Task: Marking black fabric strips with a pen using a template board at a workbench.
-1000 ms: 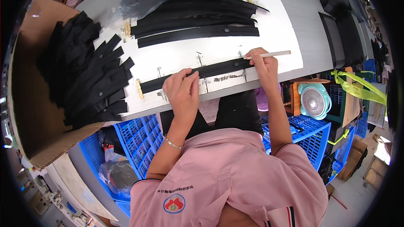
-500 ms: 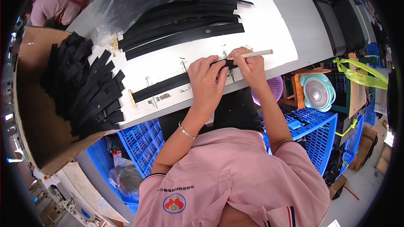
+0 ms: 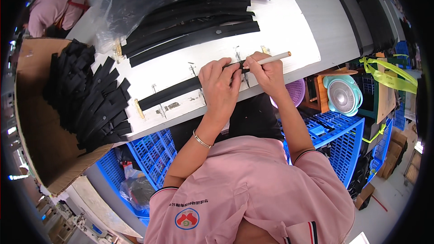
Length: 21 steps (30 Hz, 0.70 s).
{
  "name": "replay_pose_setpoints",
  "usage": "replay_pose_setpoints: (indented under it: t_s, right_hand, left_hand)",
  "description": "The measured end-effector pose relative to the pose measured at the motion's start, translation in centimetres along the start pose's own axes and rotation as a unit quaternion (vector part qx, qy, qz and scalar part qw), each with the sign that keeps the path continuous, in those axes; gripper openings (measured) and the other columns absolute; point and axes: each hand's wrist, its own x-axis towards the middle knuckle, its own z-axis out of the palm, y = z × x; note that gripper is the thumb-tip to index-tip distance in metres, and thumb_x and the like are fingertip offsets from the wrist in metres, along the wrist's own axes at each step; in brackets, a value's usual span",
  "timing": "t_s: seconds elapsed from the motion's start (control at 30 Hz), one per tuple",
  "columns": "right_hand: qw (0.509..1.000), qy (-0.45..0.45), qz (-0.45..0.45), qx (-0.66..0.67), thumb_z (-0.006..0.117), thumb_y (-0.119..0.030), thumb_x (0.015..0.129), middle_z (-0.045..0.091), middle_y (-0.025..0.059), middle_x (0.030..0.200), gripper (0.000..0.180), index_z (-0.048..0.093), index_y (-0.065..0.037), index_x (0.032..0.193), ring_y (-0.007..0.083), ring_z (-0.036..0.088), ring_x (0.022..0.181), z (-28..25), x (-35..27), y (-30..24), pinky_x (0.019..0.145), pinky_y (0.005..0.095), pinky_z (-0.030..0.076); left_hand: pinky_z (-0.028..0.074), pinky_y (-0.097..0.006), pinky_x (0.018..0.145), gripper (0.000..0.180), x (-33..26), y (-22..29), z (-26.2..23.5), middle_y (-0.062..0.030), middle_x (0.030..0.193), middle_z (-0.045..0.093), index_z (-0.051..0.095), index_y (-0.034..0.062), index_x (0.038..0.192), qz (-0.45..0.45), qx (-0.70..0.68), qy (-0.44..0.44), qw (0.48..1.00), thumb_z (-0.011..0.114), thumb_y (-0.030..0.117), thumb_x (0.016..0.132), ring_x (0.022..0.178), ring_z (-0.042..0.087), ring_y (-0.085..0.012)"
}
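Observation:
A long black fabric strip (image 3: 169, 93) lies across a white marked board (image 3: 289, 27) on the table. My left hand (image 3: 219, 81) presses the strip down near its right part, thumb and fingers drawn together on it. Just to the right, my right hand (image 3: 270, 74) grips a white pen-like stick (image 3: 275, 58). The stick slants up to the right, and its working tip is hidden by my fingers close to the strip. Dark lines and yellowish tape patches on the board show around the strip. Farther back on the board rest several more black strips (image 3: 194, 36).
A cardboard box (image 3: 34, 90) stands at the left, with a heap of black strips (image 3: 97, 95) beside it. Clear plastic film (image 3: 131, 4) covers the far left. Blue crates (image 3: 341, 153), a purple basket (image 3: 296, 92) and a turquoise fan (image 3: 342, 96) sit below the table edge.
The view has shifted slightly, so board and strips appear a little farther left. Both hands stay at the strip; the right hand has moved slightly and still holds the pen-like stick.

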Motion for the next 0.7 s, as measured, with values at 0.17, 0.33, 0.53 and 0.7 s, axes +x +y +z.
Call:
replay_pose_setpoints:
  t_s: [0.17,0.33,0.53,0.7]
  right_hand:
    - [0.997,-0.028,-0.065,-0.041,0.067,-0.011,0.092,0.071,0.0082,0.072,0.018,0.071,0.001,0.078,0.0211,0.066,0.058,-0.4,0.1,0.0,0.054,0.0317,0.047]
    - [0.991,-0.054,-0.106,-0.063,0.067,-0.010,0.091,0.072,0.0084,0.074,0.017,0.071,0.001,0.078,0.0214,0.067,0.060,-0.1,0.6,-0.1,0.055,0.0328,0.048]
    - [0.998,0.008,0.015,0.052,0.062,-0.008,0.096,0.067,0.0081,0.069,0.022,0.071,0.004,0.079,0.0129,0.062,0.063,-0.9,-0.8,0.4,0.056,0.0315,0.045]
    - [0.996,0.051,0.019,0.069,0.061,-0.009,0.099,0.063,0.0043,0.067,0.027,0.071,0.004,0.078,0.0100,0.054,0.060,-0.5,-0.8,-0.7,0.057,0.0268,0.041]
  left_hand:
    - [0.039,-0.039,0.100,0.017,0.1,-0.1,0.1,-0.0030,0.113,0.070,0.078,0.0079,0.098,0.003,-0.003,0.005,1.000,0.080,0.008,0.081,0.111,0.059,-0.0258]
    - [0.039,-0.041,0.102,0.020,0.0,-0.5,-0.3,-0.0046,0.115,0.070,0.078,0.0077,0.101,-0.001,-0.003,0.008,1.000,0.079,0.008,0.081,0.113,0.059,-0.0274]
    - [0.023,-0.054,0.117,0.033,-2.1,0.2,-2.3,-0.0116,0.141,0.059,0.072,0.0088,0.123,0.005,0.044,-0.019,0.999,0.070,0.012,0.090,0.134,0.048,-0.0326]
    - [0.015,-0.062,0.119,0.037,-1.3,-1.4,-3.5,-0.0160,0.150,0.051,0.065,0.0062,0.133,-0.004,0.059,-0.078,0.995,0.064,0.015,0.097,0.139,0.044,-0.0346]
